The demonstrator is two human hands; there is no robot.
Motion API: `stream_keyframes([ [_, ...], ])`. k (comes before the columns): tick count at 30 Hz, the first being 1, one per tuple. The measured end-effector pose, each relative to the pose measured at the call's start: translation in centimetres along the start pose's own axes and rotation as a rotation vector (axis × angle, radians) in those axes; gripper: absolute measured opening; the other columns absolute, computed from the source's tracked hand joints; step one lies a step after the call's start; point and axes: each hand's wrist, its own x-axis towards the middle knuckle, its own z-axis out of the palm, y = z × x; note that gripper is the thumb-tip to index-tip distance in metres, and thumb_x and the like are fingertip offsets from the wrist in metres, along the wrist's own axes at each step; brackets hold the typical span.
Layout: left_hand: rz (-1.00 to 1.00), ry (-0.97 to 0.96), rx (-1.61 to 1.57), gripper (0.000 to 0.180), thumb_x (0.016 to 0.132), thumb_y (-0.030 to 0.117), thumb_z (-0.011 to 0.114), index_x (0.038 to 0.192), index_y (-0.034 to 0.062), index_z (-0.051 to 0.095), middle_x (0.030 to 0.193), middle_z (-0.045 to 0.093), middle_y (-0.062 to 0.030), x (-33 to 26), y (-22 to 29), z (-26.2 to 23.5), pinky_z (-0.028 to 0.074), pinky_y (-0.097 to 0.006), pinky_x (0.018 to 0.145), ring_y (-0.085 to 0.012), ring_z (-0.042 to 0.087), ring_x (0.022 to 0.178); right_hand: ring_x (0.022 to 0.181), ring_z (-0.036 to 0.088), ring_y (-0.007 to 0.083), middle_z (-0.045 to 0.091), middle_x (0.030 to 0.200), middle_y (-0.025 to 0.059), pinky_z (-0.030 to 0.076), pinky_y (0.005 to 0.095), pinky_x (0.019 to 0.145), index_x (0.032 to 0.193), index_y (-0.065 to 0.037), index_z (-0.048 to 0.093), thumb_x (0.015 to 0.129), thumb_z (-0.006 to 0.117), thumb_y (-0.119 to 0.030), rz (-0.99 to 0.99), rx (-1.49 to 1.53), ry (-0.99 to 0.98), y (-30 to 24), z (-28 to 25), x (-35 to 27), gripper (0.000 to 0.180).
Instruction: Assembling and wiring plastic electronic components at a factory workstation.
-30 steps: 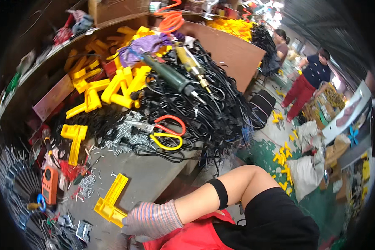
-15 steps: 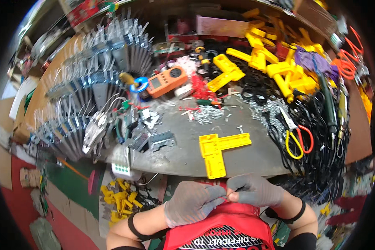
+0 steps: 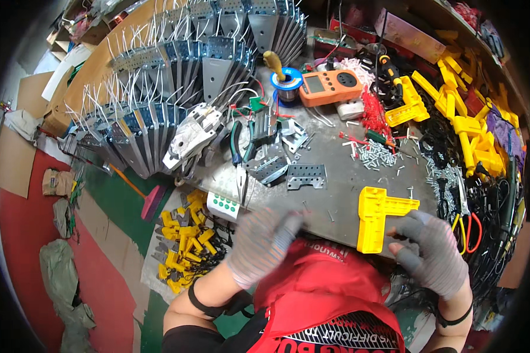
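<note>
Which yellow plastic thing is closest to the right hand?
The yellow piece at the front edge of the tabletop, beside the right hand. Other yellow pieces sit farther off, toward the back right or below the tabletop at left.

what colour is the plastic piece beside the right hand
The plastic piece is yellow, clearest in the head view.
</note>
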Motion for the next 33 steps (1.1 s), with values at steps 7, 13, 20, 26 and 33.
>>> stream_keyframes([
  [7, -0.355, 0.194, 0.624, 0.028, 0.079, 0.027, 0.071, 0.093, 0.004, 0.064, 0.085, 0.065, -0.0191, 2.4, -5.1, -3.0, 0.05, -0.042, 0.072, -0.0361, 0.064, 0.079, 0.078, 0.06, 0.036, 0.06, 0.083, 0.0154, 0.049, 0.0404, 0.067, 0.095, -0.004, 0.062, 0.077, 0.067, -0.012, -0.273, 0.003, -0.02, -2.7, 1.6, 2.8, 0.02],
  [13, -0.465, 0.091, 0.566, 0.035, 0.08, 0.039, 0.065, 0.089, 0.0049, 0.065, 0.083, 0.066, -0.0212, 3.1, -6.8, -4.7, 0.049, -0.044, 0.075, -0.0388, 0.063, 0.083, 0.077, 0.061, 0.0354, 0.06, 0.083, 0.0149, 0.049, 0.0398, 0.067, 0.094, -0.005, 0.063, 0.079, 0.067, -0.016, -0.231, 0.06, -0.097, -1.6, 3.8, 2.0, 0.019],
  [20, -0.562, 0.21, -0.32, 0.025, 0.087, 0.026, 0.058, 0.09, 0.002, 0.062, 0.075, 0.058, -0.0002, -0.7, -4.9, -6.0, 0.041, -0.028, 0.066, -0.012, 0.05, 0.07, 0.071, 0.061, 0.03, 0.061, 0.082, 0.012, 0.049, 0.0344, 0.064, 0.09, -0.003, 0.065, 0.075, 0.069, -0.013, -0.173, 0.125, 0.069, 0.2, 4.6, -1.1, 0.019],
  [26, -0.395, 0.275, -0.58, 0.035, 0.089, 0.007, 0.058, 0.122, -0.0058, 0.054, 0.114, 0.061, -0.0164, -6.9, 8.5, -2.1, 0.048, -0.033, 0.086, -0.0241, 0.061, 0.098, 0.117, 0.051, 0.0264, 0.055, 0.119, 0.0108, 0.047, 0.04, 0.093, 0.124, -0.011, 0.054, 0.085, 0.049, -0.02, -0.598, -0.281, 0.241, -3.0, 7.2, 0.1, 0.04],
  [33, -0.565, -0.604, -0.696, 0.055, 0.081, 0.033, 0.071, 0.121, 0.0003, 0.054, 0.098, 0.06, -0.0041, -3.6, 8.1, 0.5, 0.043, -0.027, 0.068, -0.0129, 0.052, 0.078, 0.12, 0.051, 0.0345, 0.053, 0.132, 0.0165, 0.044, 0.0506, 0.092, 0.127, -0.014, 0.052, 0.072, 0.07, -0.039, -0.771, -0.206, 0.641, 1.3, 8.9, -3.3, 0.063],
])
